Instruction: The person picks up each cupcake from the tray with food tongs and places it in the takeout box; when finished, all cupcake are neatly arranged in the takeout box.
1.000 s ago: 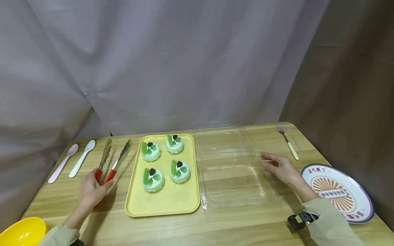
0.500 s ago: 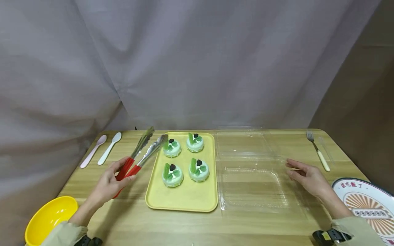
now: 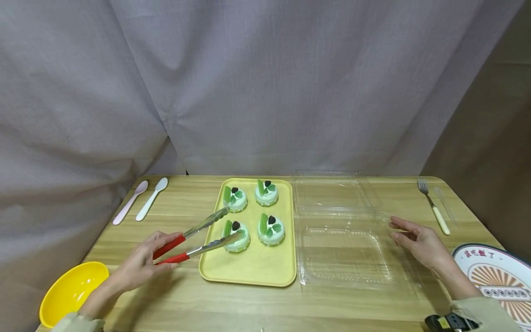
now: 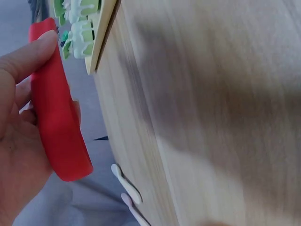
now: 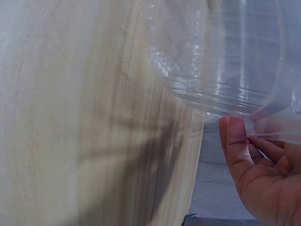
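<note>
My left hand [image 3: 143,260] grips the red handles of metal tongs [image 3: 205,249], whose arms are spread apart. The tongs' tips reach over the left side of a yellow tray [image 3: 249,272], by the near left cake [image 3: 237,242]. Several small mint-green cakes topped with a dark berry and green leaves stand on the tray. In the left wrist view the red handle [image 4: 59,113] lies between thumb and fingers. My right hand [image 3: 423,244] pinches the right edge of a clear plastic container [image 3: 344,253], its lid [image 3: 333,193] folded open behind. Thumb and fingertips meet at the rim [image 5: 263,134].
A pink spoon [image 3: 130,203] and a white spoon [image 3: 151,199] lie at the back left. A yellow bowl [image 3: 74,290] sits at the near left. Right of the container are a fork [image 3: 433,207], a clear utensil [image 3: 445,205] and a patterned plate [image 3: 493,272].
The tongs have lifted off the left of the table and swung rightward, their tips now over the tray by the near left cake. The right hand has stayed at the container's edge.
</note>
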Demonstrator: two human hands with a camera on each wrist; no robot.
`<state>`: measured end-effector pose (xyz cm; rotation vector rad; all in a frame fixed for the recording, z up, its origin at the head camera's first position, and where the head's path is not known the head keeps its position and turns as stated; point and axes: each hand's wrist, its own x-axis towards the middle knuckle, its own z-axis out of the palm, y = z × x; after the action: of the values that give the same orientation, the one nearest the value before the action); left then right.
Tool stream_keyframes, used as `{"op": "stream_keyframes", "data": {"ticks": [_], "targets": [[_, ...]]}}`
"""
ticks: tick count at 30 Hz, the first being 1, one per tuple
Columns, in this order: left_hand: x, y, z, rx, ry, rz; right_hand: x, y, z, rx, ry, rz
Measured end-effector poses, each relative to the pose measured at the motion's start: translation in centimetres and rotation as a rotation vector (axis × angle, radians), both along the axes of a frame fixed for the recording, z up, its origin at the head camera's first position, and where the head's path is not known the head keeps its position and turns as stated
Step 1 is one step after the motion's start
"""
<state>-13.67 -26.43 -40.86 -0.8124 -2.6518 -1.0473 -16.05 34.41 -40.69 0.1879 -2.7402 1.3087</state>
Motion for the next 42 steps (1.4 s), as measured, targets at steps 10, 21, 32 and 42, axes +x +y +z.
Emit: {"op": "stream_keyframes", "data": {"ticks": [10, 21, 32, 42], "targets": [[-1.4, -0.9, 0.4, -0.061, -0.065, -0.076, 0.0, 0.1, 0.0, 0.009, -0.02, -0.004], [-3.3, -1.3, 0.8, -0.119, -0.061, -0.153, 0.0, 0.0, 0.0, -0.008, -0.026, 0.001], [-4.1, -1.2, 0.7, -0.185, -0.047, -0.178, 0.0, 0.1, -0.1, -0.017, -0.017, 0.008], [-4.2, -0.9, 0.8, -0.197, -0.055, -0.172, 0.0, 0.2, -0.1, -0.016, -0.014, 0.012]]}}
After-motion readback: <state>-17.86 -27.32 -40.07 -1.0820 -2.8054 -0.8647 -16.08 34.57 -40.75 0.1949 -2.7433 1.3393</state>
